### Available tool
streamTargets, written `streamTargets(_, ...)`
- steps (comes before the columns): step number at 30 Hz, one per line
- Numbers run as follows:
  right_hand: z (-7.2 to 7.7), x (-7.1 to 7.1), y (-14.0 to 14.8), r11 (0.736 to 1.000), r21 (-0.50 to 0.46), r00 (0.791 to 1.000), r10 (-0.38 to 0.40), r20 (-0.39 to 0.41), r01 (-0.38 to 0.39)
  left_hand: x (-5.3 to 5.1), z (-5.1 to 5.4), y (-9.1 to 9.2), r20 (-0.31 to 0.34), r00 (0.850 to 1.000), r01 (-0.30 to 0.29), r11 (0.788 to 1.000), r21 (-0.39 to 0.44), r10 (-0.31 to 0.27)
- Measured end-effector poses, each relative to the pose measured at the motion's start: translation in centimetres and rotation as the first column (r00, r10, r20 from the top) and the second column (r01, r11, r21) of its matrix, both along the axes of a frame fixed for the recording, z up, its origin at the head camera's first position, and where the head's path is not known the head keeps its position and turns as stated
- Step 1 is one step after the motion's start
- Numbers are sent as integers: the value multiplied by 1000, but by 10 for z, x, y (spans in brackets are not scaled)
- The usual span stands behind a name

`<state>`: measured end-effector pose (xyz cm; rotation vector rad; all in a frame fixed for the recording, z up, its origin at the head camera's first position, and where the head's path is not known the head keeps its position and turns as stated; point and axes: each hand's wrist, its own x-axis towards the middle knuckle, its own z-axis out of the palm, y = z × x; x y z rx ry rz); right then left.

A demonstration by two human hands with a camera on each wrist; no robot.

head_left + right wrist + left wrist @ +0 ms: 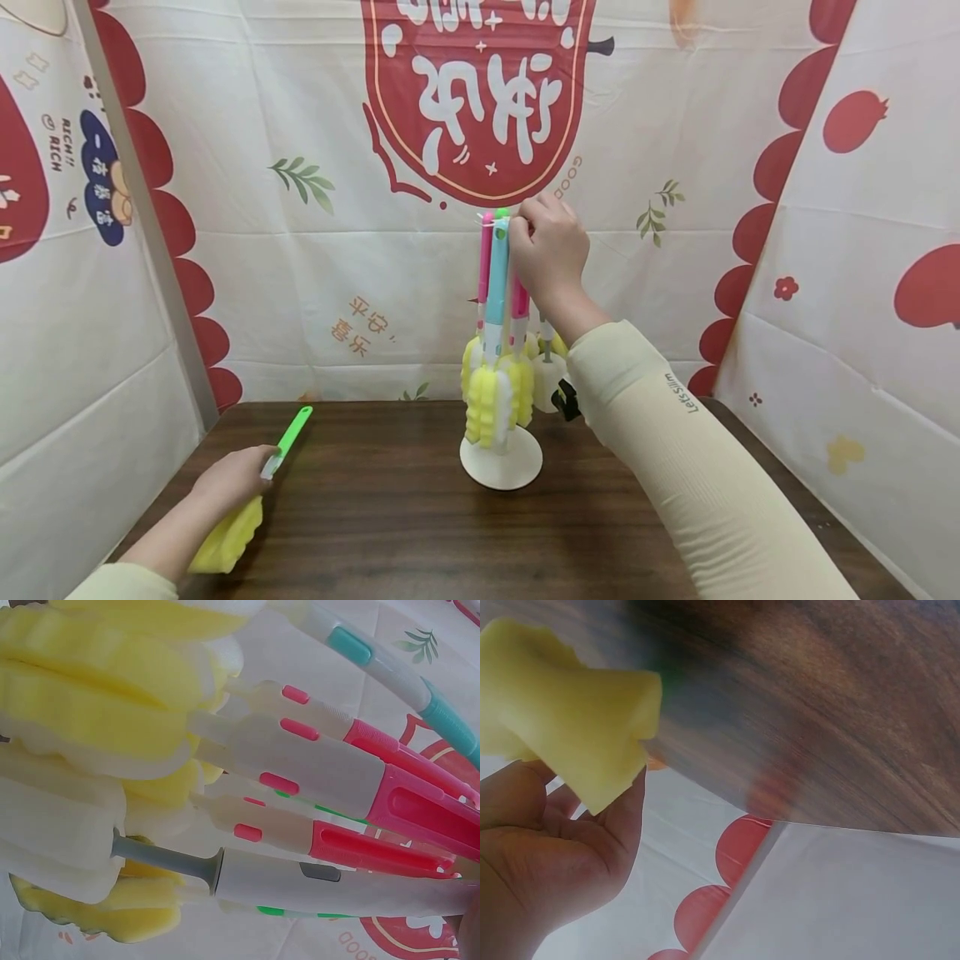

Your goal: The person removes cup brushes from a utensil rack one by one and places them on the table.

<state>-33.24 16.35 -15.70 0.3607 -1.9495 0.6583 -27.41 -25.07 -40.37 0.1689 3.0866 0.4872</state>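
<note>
Cloth walls with red prints stand round your dark wood table. Toward its back, a white stand holds sponge brushes. Your step looks like work on one brush at the stand's top, so the next move calls for slow, steady care. Your right hand seems to pinch the white brush there; your left hand grips a green brush at the table's left.

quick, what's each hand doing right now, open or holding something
Left hand: closed, holding the green-handled brush.
Right hand: closed, gripping the white-handled brush near its handle end.
</note>
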Motion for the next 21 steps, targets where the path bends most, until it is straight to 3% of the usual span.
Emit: streamTargets(21, -4, 3, 2, 1000, 8, 1000, 8, -25, -8, -1, -11, 2, 10, 1000, -27, 999, -43, 27)
